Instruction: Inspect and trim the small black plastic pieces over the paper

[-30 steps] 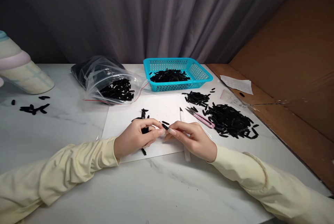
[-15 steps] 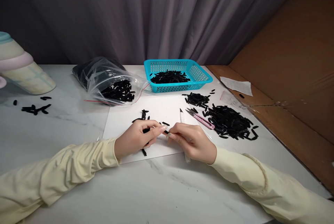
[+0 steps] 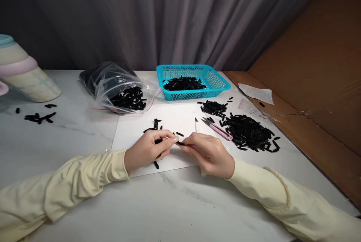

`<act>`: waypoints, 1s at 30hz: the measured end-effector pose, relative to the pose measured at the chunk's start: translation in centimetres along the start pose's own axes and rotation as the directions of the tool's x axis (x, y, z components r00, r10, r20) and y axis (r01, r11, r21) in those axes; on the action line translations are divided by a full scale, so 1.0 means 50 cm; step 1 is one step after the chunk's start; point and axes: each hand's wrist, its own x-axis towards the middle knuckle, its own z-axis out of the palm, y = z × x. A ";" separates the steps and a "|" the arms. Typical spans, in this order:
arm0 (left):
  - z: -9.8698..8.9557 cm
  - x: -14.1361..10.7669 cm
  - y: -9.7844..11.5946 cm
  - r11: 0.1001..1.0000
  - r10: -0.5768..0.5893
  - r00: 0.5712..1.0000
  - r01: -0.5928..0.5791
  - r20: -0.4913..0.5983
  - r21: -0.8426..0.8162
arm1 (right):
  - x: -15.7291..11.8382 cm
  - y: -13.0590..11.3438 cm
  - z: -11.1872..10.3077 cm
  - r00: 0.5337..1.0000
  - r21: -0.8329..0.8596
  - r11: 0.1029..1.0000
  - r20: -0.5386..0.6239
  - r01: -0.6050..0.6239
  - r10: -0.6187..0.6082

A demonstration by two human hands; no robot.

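Black piece [image 3: 179, 143] sits pinched between your left hand [image 3: 148, 148] and right hand [image 3: 211, 154], likely unfinished; basket [image 3: 186, 96], bag [image 3: 108, 79] and pile [image 3: 249, 132] hold more, done or not unclear.

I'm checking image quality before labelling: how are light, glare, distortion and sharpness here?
Head view: the grey curtain darkens toward the upper left; glints show on the clear zip bag; the tumbler leans at the left edge, probably lens stretch; the black piece between left hand and right hand shows little surface detail.
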 end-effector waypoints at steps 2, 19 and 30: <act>0.000 -0.001 0.001 1.000 0.004 1.000 -0.004 -0.006 0.006 | -0.001 0.000 0.001 1.000 0.009 1.000 -0.012 -0.004 0.005; 0.001 0.004 0.003 0.992 -0.043 0.997 0.035 -0.067 -0.117 | 0.006 0.018 -0.018 0.994 -0.173 0.981 -0.060 0.085 -0.097; -0.025 0.024 0.003 0.869 -0.212 0.977 0.193 0.010 -0.456 | 0.272 0.104 -0.146 0.955 -0.749 0.622 -0.047 -0.227 0.292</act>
